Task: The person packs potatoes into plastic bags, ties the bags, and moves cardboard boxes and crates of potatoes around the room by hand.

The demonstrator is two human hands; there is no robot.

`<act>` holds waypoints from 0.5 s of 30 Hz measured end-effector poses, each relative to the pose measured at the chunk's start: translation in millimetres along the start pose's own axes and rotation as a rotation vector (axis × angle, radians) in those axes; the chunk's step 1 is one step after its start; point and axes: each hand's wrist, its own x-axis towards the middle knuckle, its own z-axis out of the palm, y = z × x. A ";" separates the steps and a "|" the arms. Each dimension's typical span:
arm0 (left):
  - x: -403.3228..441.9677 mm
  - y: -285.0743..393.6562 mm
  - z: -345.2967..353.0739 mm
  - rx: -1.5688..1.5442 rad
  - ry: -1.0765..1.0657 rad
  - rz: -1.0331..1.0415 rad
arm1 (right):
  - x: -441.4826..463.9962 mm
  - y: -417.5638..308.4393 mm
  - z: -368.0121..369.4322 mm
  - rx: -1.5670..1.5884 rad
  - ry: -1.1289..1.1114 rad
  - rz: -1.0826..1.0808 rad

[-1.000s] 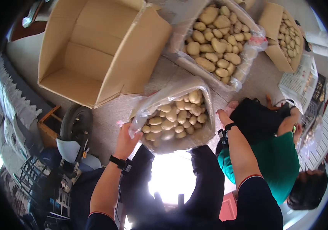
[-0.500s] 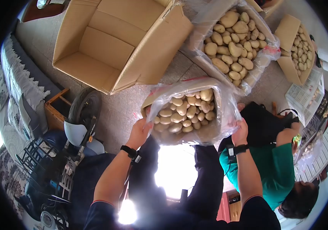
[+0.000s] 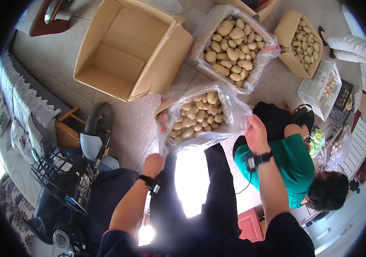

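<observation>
Potatoes (image 3: pixel 200 113), a whole heap of them, sit in a cardboard box (image 3: pixel 160 110) right in front of my knees, with a clear plastic liner (image 3: pixel 236 107) spilling out over the rim. Both my hands are on that plastic, one each side. Left hand (image 3: pixel 154 165) is a closed fist at the near left corner, fingers curled round a bunched bit of the edge. Right hand (image 3: pixel 256 132) is out at the right side, pinched tight on another corner, so the sheet stretches from the box over to it. Just past my box there's another lined box (image 3: pixel 210 70) full of spuds, a smaller box (image 3: pixel 286 32) of them further right, and a big open carton (image 3: pixel 161 64) tipped towards me on the left. Scooter (image 3: pixel 91 145) is parked to my left, and a person in a green top (image 3: pixel 292 165) is close by on my right.
</observation>
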 end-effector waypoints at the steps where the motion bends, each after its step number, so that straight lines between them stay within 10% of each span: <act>1: -15.7 10.2 -12.6 -0.120 -0.016 -0.050 | 23.6 -2.2 -12.6 -0.001 -0.011 -0.011; 6: -61.6 18.9 -30.9 -0.819 -0.061 -0.168 | 83.6 -10.6 7.9 -0.222 -0.039 0.102; 15: -110.8 12.9 -11.0 -0.925 -0.090 -0.168 | 7.1 6.0 1.7 -0.280 -0.165 -0.033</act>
